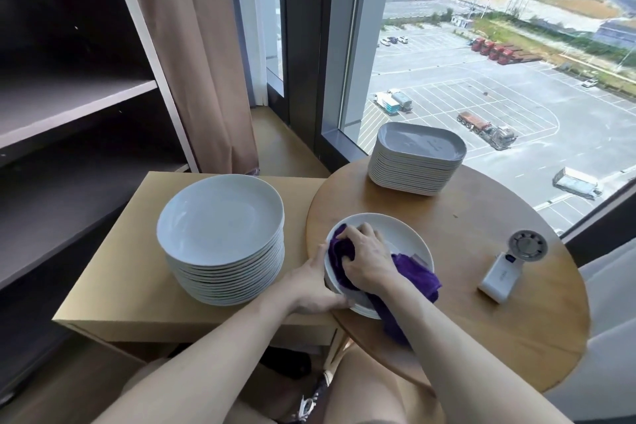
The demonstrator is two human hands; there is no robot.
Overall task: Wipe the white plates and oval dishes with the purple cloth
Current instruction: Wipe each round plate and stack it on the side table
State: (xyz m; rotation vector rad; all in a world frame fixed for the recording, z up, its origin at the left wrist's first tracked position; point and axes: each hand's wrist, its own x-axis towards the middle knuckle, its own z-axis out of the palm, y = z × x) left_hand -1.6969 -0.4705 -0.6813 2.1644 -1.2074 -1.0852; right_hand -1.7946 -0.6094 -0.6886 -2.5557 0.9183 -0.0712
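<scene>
Right hand (364,258), fingers curled, bunches the purple cloth (416,272) inside the white plate (406,234); left hand (309,289) grips its nine-o'clock rim.

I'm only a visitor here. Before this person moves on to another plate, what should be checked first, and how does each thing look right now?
1. Plate steadied: ok, the left hand grips its near rim.
2. Purple cloth held: ok, the right hand presses it into the plate.
3. Plate wiped clean: cannot tell, hand and cloth cover much of it.
4. Stack of round plates close by: ok, it sits on the tan box beside the left hand.
5. Stack of oval dishes standing evenly: ok.
6. Handheld fan out of the way: ok, it lies apart from the cloth.
</scene>
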